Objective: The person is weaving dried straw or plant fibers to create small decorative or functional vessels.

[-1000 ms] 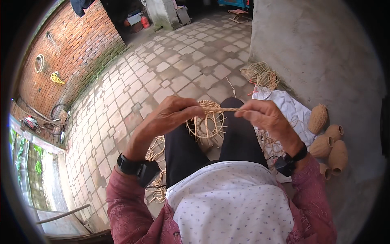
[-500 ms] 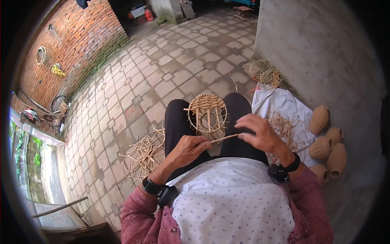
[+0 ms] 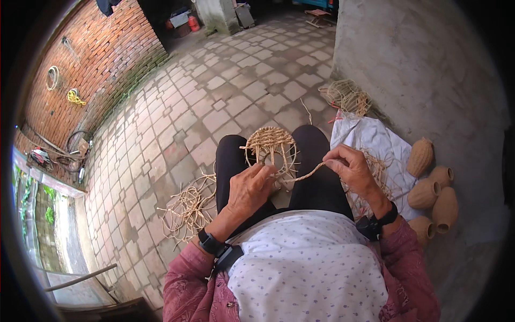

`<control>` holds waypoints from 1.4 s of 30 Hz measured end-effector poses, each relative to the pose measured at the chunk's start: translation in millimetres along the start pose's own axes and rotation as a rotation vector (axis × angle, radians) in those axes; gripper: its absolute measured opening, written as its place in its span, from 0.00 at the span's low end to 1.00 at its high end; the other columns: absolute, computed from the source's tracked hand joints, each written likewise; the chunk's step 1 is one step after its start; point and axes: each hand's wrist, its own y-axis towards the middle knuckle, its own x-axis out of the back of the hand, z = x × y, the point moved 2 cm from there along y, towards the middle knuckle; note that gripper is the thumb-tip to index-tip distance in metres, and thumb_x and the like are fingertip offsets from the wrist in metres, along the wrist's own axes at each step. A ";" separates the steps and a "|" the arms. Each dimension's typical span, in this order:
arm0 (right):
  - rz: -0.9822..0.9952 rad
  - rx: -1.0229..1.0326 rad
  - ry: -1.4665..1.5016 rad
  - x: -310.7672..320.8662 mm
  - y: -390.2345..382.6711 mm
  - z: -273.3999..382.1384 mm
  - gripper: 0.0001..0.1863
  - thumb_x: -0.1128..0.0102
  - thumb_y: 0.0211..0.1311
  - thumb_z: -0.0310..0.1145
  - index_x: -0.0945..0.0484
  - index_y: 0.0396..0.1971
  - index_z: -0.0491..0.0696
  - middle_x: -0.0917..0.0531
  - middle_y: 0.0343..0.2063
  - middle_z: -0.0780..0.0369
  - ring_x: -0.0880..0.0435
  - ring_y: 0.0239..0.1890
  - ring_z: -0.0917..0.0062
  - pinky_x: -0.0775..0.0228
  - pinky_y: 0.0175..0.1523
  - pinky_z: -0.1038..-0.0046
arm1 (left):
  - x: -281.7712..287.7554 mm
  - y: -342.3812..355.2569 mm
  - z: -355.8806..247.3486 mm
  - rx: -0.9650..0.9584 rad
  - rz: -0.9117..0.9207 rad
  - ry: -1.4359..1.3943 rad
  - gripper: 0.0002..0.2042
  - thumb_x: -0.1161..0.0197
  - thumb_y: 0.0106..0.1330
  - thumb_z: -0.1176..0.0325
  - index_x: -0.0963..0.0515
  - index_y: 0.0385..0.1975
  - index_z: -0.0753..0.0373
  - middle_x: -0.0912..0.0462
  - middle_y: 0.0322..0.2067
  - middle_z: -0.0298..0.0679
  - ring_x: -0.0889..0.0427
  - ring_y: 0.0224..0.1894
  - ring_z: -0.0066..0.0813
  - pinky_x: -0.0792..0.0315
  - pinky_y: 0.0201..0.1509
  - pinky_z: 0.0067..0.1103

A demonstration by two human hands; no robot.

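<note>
A round woven straw piece [image 3: 271,138] rests between my knees. Its far part is tightly woven, and below that separate strands run across a ring with loose ends around the rim. My left hand [image 3: 250,188] is closed at the near edge of the ring, its fingertips covering part of the rim. A twisted straw cord [image 3: 307,174] runs from near that edge up to the right. My right hand [image 3: 351,167] pinches the cord's far end between thumb and fingers, above my right thigh.
Loose straw strands [image 3: 188,209] lie on the paving to my left. A white sack [image 3: 354,134] lies at my right, with more loose straw [image 3: 378,174] on it. Several woven vase-shaped baskets [image 3: 445,209] lie beside it near the grey wall [image 3: 418,70]. A straw bundle [image 3: 346,96] lies beyond.
My left hand has moved forward from the cord to the ring's near edge. My right hand, with fingers raised before, now pinches the cord's end and has lifted it up and right.
</note>
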 end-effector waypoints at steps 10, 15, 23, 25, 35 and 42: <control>-0.023 0.448 -0.443 19.6 58.5 51.8 0.06 0.36 0.59 0.22 0.19 0.37 0.42 0.25 0.29 0.61 0.22 0.30 0.73 0.30 0.34 0.72 | 4.7 15.5 -4.4 0.040 -0.077 -0.082 0.11 0.30 0.53 0.73 0.25 0.34 0.60 0.21 0.25 0.35 0.20 0.25 0.30 0.26 0.31 0.24; 0.003 0.507 -0.467 16.2 66.9 69.5 0.07 0.33 0.55 0.20 0.19 0.34 0.43 0.26 0.29 0.61 0.22 0.30 0.72 0.30 0.34 0.71 | -2.6 15.0 -0.6 0.061 -0.129 -0.081 0.11 0.31 0.51 0.74 0.27 0.31 0.60 0.23 0.24 0.35 0.21 0.25 0.30 0.27 0.31 0.25; 0.051 0.668 -0.603 8.9 74.8 89.9 0.11 0.34 0.48 0.16 0.20 0.32 0.44 0.27 0.27 0.61 0.22 0.30 0.70 0.29 0.33 0.70 | -7.1 13.8 -2.2 0.084 -0.183 -0.104 0.10 0.34 0.51 0.76 0.28 0.30 0.61 0.23 0.24 0.36 0.21 0.25 0.32 0.27 0.31 0.25; 0.087 0.744 -0.643 3.1 77.5 94.0 0.09 0.35 0.46 0.17 0.21 0.29 0.45 0.29 0.26 0.62 0.23 0.30 0.69 0.30 0.32 0.68 | -6.5 11.4 -1.1 0.109 -0.152 -0.106 0.10 0.36 0.51 0.76 0.27 0.32 0.62 0.23 0.25 0.37 0.21 0.27 0.32 0.26 0.33 0.24; 0.441 0.697 -0.730 -41.9 87.1 72.1 0.01 0.42 0.54 0.24 0.23 0.27 0.46 0.27 0.29 0.60 0.20 0.32 0.63 0.30 0.34 0.64 | 10.2 -15.8 14.9 -0.003 -0.188 -0.204 0.09 0.33 0.54 0.81 0.25 0.33 0.64 0.22 0.27 0.39 0.20 0.25 0.31 0.26 0.29 0.24; 0.748 0.387 -0.739 -62.3 93.9 37.1 0.06 0.45 0.54 0.28 0.22 0.29 0.44 0.22 0.29 0.55 0.20 0.35 0.57 0.30 0.38 0.57 | 4.1 -5.1 -3.5 -0.144 -0.017 -0.155 0.12 0.35 0.53 0.77 0.23 0.38 0.56 0.26 0.20 0.34 0.22 0.23 0.34 0.28 0.25 0.28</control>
